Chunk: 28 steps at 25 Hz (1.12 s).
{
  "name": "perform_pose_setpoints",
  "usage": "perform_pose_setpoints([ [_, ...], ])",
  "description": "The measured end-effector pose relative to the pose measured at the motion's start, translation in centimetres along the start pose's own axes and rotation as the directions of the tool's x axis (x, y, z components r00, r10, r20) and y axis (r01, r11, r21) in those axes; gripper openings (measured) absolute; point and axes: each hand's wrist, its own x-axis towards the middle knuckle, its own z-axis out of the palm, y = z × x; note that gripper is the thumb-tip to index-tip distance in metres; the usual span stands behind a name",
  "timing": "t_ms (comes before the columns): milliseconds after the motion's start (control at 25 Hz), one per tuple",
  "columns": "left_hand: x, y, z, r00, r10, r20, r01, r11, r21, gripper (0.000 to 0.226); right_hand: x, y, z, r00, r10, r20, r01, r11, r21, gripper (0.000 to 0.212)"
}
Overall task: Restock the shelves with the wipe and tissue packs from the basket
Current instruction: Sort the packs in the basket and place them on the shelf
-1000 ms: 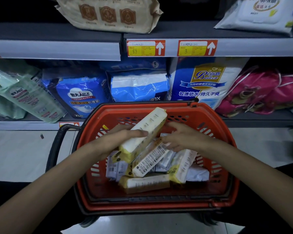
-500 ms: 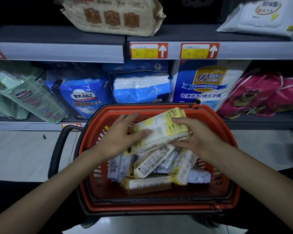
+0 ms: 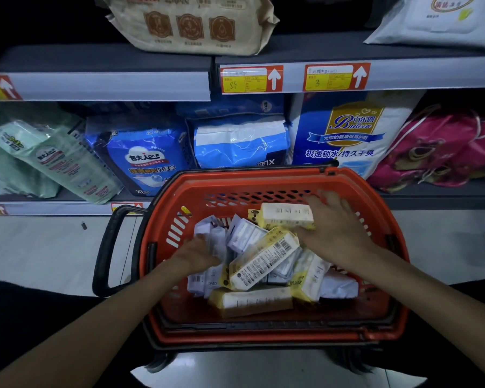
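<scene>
Your left hand (image 3: 196,254) had dropped off the yellow tissue pack (image 3: 284,215), its grip unreadable. Your right hand (image 3: 336,225) held the pack's right end, and the pack lay lengthwise along the basket's (image 3: 263,182) far wall.

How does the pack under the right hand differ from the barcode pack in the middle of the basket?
The held pack lies near level by the far wall of the basket, plain cream face showing, with the right hand on its end. The barcode pack slants across the pile, printed label up. Both are cream with yellow ends.
</scene>
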Motion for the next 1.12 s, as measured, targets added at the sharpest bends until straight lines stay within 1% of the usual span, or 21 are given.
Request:
perform_pose_setpoints([
  [80, -0.2, 1.0, 0.5, 0.997, -0.022, -0.075, 0.015, 0.995, -0.099, 0.094, -0.4, -0.3, 0.6, 0.995, -0.047, 0.087, 0.046, 0.999, 0.013, 0.068],
  [120, -0.1, 1.4, 0.7, 0.993, -0.055, -0.103, 0.037, 0.985, -0.169, 0.098, -0.6, -0.4, 0.8, 0.991, -0.064, 0.119, 0.065, 0.998, 0.000, 0.069],
  [160, 0.1, 1.6, 0.9, 0.987, -0.096, -0.132, 0.066, 0.975, -0.211, 0.096, -0.6, -0.5, 1.0, 0.988, -0.076, 0.137, 0.080, 0.996, -0.025, 0.069],
  [280, 1.0, 1.6, 1.2, 0.963, -0.197, -0.184, 0.156, 0.964, -0.217, 0.089, -0.7, -0.7, 1.3, 0.985, -0.094, 0.144, 0.107, 0.991, -0.082, 0.068],
  [360, 1.1, 1.6, 1.2, 0.958, -0.213, -0.191, 0.182, 0.969, -0.167, 0.089, -0.6, -0.6, 1.3, 0.984, -0.100, 0.145, 0.113, 0.990, -0.085, 0.067],
  [400, 1.1, 1.7, 1.3, 0.960, -0.202, -0.193, 0.178, 0.975, -0.133, 0.081, -0.5, -0.5, 1.2, 0.985, -0.103, 0.141, 0.116, 0.990, -0.085, 0.068],
  [480, 1.1, 1.8, 1.7, 0.963, -0.166, -0.212, 0.153, 0.985, -0.078, 0.050, -0.3, -0.4, 1.2, 0.984, -0.119, 0.130, 0.131, 0.988, -0.086, 0.068],
  [520, 1.1, 1.8, 1.8, 0.963, -0.158, -0.216, 0.144, 0.986, -0.080, 0.039, -0.3, -0.4, 1.1, 0.983, -0.130, 0.128, 0.141, 0.986, -0.086, 0.068],
  [560, 1.1, 1.6, 1.9, 0.962, -0.158, -0.224, 0.139, 0.985, -0.099, 0.035, -0.3, -0.5, 1.1, 0.981, -0.142, 0.132, 0.154, 0.984, -0.084, 0.068],
  [640, 1.3, 1.1, 2.1, 0.957, -0.162, -0.242, 0.132, 0.982, -0.135, 0.036, -0.2, -0.6, 1.2, 0.975, -0.169, 0.145, 0.182, 0.979, -0.087, 0.068],
  [760, 1.8, 0.8, 2.4, 0.965, -0.117, -0.234, 0.084, 0.986, -0.146, 0.037, -0.1, -0.8, 1.6, 0.969, -0.195, 0.153, 0.211, 0.972, -0.103, 0.066],
  [880, 1.6, 1.3, 3.3, 0.981, -0.093, -0.168, 0.076, 0.991, -0.109, 0.063, -0.1, -1.2, 1.9, 0.956, -0.238, 0.171, 0.259, 0.959, -0.113, 0.065],
  [920, 1.6, 1.3, 3.4, 0.978, -0.089, -0.187, 0.069, 0.991, -0.112, 0.065, -0.1, -1.3, 2.0, 0.951, -0.255, 0.176, 0.277, 0.954, -0.115, 0.064],
  [960, 1.7, 1.2, 3.4, 0.970, -0.091, -0.224, 0.065, 0.990, -0.121, 0.060, -0.2, -1.4, 2.1, 0.946, -0.271, 0.178, 0.295, 0.948, -0.118, 0.064],
  [1040, 1.9, 0.7, 2.8, 0.960, -0.091, -0.265, 0.056, 0.989, -0.136, 0.034, -0.3, -1.4, 2.4, 0.935, -0.299, 0.191, 0.326, 0.937, -0.128, 0.066],
  [1080, 2.0, 0.5, 2.6, 0.961, -0.096, -0.261, 0.051, 0.984, -0.174, 0.021, -0.3, -1.3, 2.4, 0.931, -0.307, 0.200, 0.336, 0.932, -0.133, 0.067],
  [1120, 1.9, 0.5, 2.4, 0.967, -0.092, -0.239, 0.039, 0.976, -0.216, 0.013, -0.4, -1.3, 2.5, 0.927, -0.313, 0.208, 0.344, 0.929, -0.138, 0.067],
])
